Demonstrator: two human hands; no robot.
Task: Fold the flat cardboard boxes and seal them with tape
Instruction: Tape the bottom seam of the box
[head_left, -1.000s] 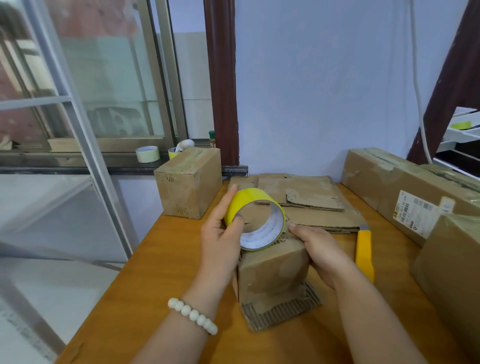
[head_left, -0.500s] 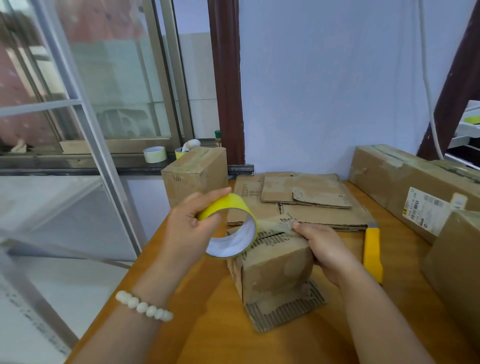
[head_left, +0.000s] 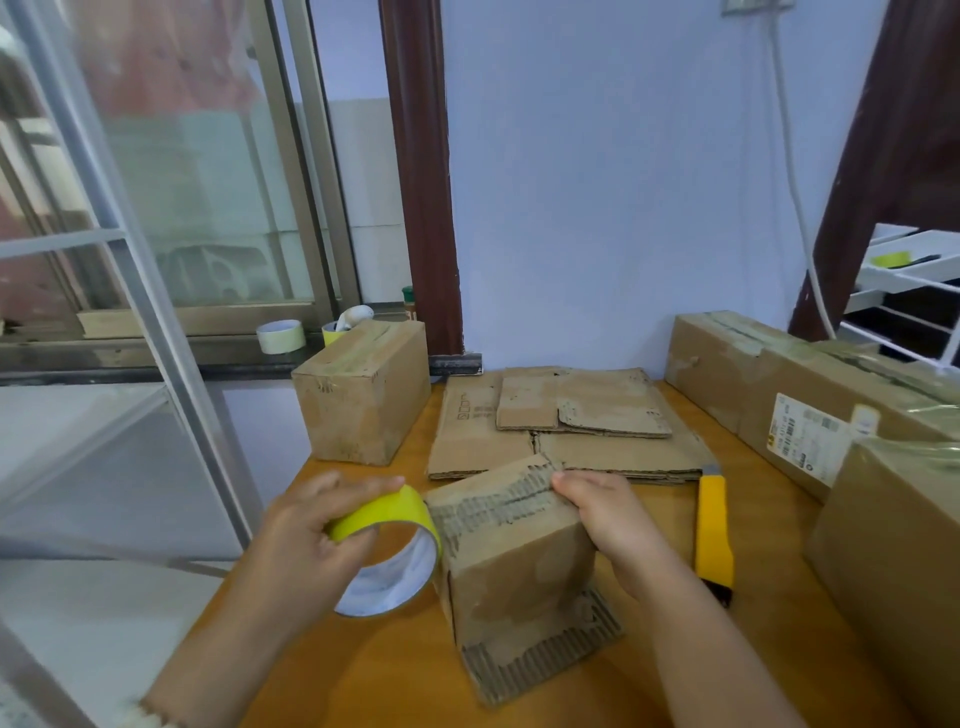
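While the small cardboard box (head_left: 514, 561) stands upright near the middle of the wooden table (head_left: 363, 665), both hands work at its top. Its upper flaps are folded down, and a ragged bottom flap juts out at 6 o'clock. The left hand (head_left: 306, 540), at 9 o'clock from the box, grips a yellow tape roll (head_left: 387, 551), fingers curled over the outer band; the roll is tilted and sits against the box's upper left edge. The right hand (head_left: 613, 514), at 3 o'clock, holds the top right edge with its fingers curled over it. A yellow utility knife (head_left: 714, 535) lies on the table just beyond that hand, at 3 o'clock. A stack of flat cardboard (head_left: 571, 431) lies at 12 o'clock, a closed carton (head_left: 363, 395) stands at 11 o'clock, and larger cartons (head_left: 779, 395) line the table's edge from 1 to 4 o'clock. Another tape roll (head_left: 280, 336) rests on the window sill at 10 o'clock.
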